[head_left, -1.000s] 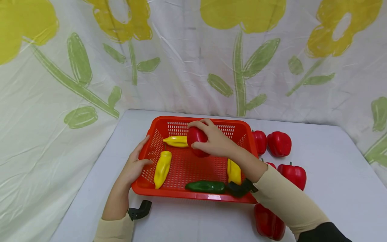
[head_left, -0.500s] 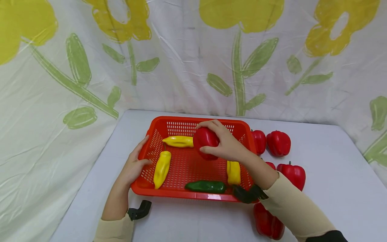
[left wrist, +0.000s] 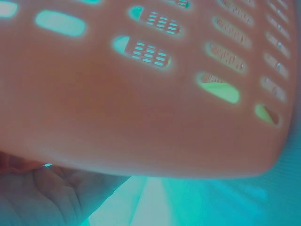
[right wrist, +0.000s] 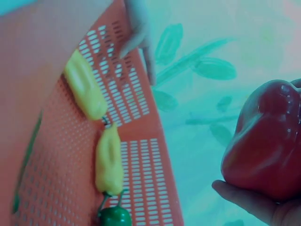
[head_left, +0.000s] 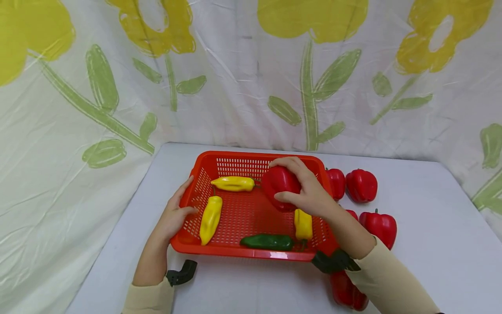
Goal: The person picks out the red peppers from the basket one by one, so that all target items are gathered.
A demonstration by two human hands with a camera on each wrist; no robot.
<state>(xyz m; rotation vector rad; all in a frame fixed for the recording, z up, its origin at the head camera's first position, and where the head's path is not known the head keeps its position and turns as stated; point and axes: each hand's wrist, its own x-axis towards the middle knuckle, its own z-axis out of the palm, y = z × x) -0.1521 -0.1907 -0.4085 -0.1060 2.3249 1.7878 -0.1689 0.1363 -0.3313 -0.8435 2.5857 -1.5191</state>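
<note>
My right hand (head_left: 310,192) grips a red bell pepper (head_left: 278,185) above the right half of an orange-red plastic basket (head_left: 255,254). In the right wrist view, the bell pepper (right wrist: 265,141) sits between thumb and fingers, its far side cut off by the frame. My left hand (head_left: 176,216) holds the basket's left side, thumb over the rim and fingers along the outside. Inside the basket lie yellow peppers (head_left: 233,183) along the far, left and right sides, and a long green pepper (head_left: 266,242) by the near wall. A second green pepper (right wrist: 115,216) shows only in the right wrist view.
Several red bell peppers (head_left: 361,186) lie on the white table (head_left: 439,226) right of the basket, some partly hidden by my right arm. A white cloth (head_left: 235,87) with painted yellow flowers hangs behind. Each wrist bears a black camera mount (head_left: 182,272).
My right hand has moved to the right with the red bell pepper, uncovering the stem end of the far yellow pepper. The left hand and the basket have stayed in place.
</note>
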